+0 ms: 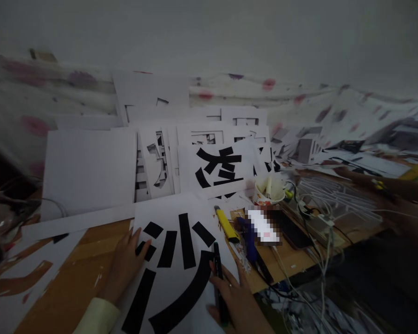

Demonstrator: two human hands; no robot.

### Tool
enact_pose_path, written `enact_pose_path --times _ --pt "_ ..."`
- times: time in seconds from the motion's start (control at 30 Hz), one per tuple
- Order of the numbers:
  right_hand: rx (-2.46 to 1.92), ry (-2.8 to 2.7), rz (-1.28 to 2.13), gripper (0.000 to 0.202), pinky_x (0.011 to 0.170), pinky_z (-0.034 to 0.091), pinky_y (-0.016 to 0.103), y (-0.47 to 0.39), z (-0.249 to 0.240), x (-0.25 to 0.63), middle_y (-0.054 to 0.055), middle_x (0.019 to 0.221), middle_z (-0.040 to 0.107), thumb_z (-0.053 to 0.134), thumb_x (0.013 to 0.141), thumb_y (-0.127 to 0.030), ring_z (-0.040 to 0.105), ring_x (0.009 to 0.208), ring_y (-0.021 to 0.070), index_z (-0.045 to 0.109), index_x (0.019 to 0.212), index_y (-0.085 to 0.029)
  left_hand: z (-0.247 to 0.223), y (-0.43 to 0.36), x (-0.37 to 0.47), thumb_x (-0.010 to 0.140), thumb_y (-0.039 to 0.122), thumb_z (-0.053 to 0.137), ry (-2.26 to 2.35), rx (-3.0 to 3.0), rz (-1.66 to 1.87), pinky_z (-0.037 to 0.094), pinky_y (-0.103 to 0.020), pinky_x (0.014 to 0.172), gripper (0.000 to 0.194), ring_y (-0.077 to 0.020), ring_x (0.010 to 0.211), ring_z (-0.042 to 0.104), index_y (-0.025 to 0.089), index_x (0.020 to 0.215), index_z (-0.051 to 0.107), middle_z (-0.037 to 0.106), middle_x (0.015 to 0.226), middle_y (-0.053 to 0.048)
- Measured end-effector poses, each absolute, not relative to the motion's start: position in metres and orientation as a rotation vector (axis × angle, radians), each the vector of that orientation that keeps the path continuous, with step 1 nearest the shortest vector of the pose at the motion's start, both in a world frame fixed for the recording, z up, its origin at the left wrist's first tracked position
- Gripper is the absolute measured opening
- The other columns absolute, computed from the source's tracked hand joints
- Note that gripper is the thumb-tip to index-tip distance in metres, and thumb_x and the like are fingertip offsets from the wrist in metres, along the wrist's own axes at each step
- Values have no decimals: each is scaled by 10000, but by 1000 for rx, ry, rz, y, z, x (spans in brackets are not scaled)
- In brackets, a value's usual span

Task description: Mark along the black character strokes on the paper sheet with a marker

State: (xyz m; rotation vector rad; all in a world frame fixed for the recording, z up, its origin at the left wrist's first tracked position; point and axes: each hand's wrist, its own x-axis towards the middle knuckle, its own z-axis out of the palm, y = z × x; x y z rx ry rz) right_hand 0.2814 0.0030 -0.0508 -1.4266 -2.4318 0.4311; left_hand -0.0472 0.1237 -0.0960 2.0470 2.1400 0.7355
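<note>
A white sheet [176,287] with bold black character strokes lies on the wooden table in front of me. Fingers apart, my left hand [127,255] rests flat at the sheet's left edge, beside the small black strokes. In my right hand [235,290] is a dark marker pen [218,283] with a green end, standing along the long curved stroke. Just beyond that hand lie a yellow utility knife [226,225] and a blue-handled tool [249,241]. A sheet with another black character [221,164] leans behind.
White boards with cut-outs [160,162] stand against the patterned curtain. At right are a paper cup [270,190], a dark phone [290,227], a blurred-out bright screen [264,227], tangled cables [325,260] and clear plastic boxes [334,195]. Another person's arm [397,204] reaches in from the right.
</note>
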Motion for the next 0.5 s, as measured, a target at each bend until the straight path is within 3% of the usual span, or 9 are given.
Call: enact_pose_path --times 0.2,0.33,0.43,0.5 --pt "-1389 -2393 407 613 1155 48 652 -11 -50 289 89 1458 464 582 769 -169 445 1338 307 457 1364 -249 -102 108 -35 885 525 339 2170 2124 715 369 -518 1070 625 -345 1353 366 105 1316 506 410 1442 -189" --pt "-1433 -2364 476 584 1124 59 705 -14 -46 289 89 1452 472 555 803 -182 416 1358 318 443 1370 -262 -95 103 -29 906 481 307 2197 2176 669 352 -499 1081 627 -360 1376 322 43 1313 496 318 1494 -223" --pt "-1436 -2343 475 525 1133 81 694 -15 -44 288 100 1452 473 533 842 -201 391 1375 311 448 1358 -243 -80 107 -28 897 420 345 2212 2245 552 254 -589 1098 553 -399 1367 308 23 1214 566 379 1451 -256" --pt "-1407 -2350 453 502 1146 102 673 -15 -45 289 103 1446 481 528 851 -198 411 1364 297 457 1346 -237 -66 116 -28 878 377 380 2124 2274 487 266 -628 1060 496 -427 1337 328 31 1163 592 444 1397 -259"
